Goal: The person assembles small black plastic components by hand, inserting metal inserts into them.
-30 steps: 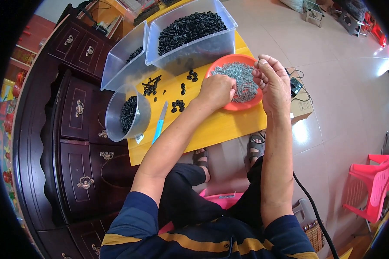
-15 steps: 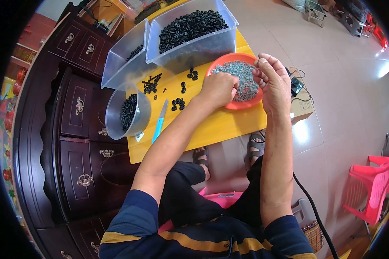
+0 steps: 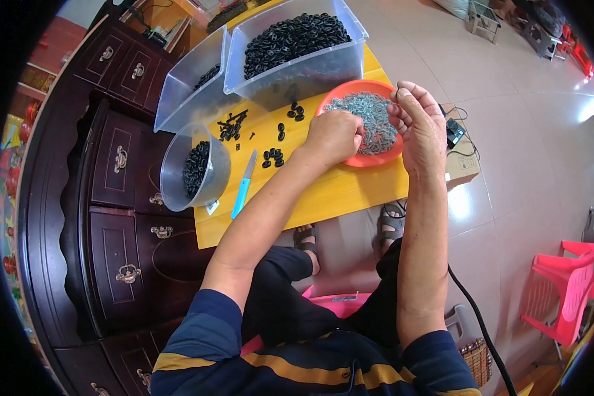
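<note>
Pinched in right hand (image 3: pixel 422 129), tiny piece (image 3: pixel 396 94) (axis, direction unreadable); left hand (image 3: pixel 335 136), grip hidden.

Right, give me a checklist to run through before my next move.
1. Orange bowl resting on yellow table: ok.
2. Small metal pieces contained in that bowl: ok.
3. Blue-handled knife with blade covered: not ok, blade bare.
4. Black oval parts clear of the bowl: ok, loose on the table in small groups.
5. Left hand gripping a piece: cannot tell, fingertips hidden.
6. Right hand pinching a piece: cannot tell, too small.
</note>
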Demonstrator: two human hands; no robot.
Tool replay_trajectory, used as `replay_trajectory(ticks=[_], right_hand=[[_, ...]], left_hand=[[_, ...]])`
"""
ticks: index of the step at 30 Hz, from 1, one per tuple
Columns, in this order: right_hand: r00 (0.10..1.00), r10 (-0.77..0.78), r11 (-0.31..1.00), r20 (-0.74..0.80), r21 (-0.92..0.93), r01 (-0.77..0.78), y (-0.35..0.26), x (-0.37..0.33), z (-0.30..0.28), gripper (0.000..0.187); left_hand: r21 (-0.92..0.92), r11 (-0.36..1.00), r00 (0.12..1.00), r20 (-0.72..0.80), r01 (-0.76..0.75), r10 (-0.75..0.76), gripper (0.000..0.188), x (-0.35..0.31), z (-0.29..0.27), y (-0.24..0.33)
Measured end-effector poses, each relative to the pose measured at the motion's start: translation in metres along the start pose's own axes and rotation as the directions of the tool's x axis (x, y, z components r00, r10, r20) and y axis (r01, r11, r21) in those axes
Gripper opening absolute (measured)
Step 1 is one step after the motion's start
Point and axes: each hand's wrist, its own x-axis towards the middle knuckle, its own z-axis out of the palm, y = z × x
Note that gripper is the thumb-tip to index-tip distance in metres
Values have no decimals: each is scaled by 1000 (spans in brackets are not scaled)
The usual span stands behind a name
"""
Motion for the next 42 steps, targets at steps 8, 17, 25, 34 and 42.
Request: replay_trajectory(ticks=[8, 17, 25, 34, 42], right_hand=[[1000, -1, 1000, 1, -4, 1, 0, -1, 2, 24], [1000, -12, 998, -1, -66, 12, 5, -3, 8, 23], [966, 33, 934, 256, -351, 61, 42, -16, 31, 16], [912, 229, 858, 340, -513, -25, 75, -42, 58, 18], [896, 267, 862, 356, -505, -56, 89, -46, 66, 18]], left_hand=[[90, 992, 995, 54, -85, 81, 9, 7, 5, -2], [-60, 994, 988, -125, -95, 87, 10, -14, -17, -13], [-868, 462, 906, -329, -180, -265, 8, -81, -27, -37], [-947, 267, 885, -272, -178, -377, 13, -111, -28, -62], [-867, 476, 859, -352, -149, -372, 28, -117, -24, -69]])
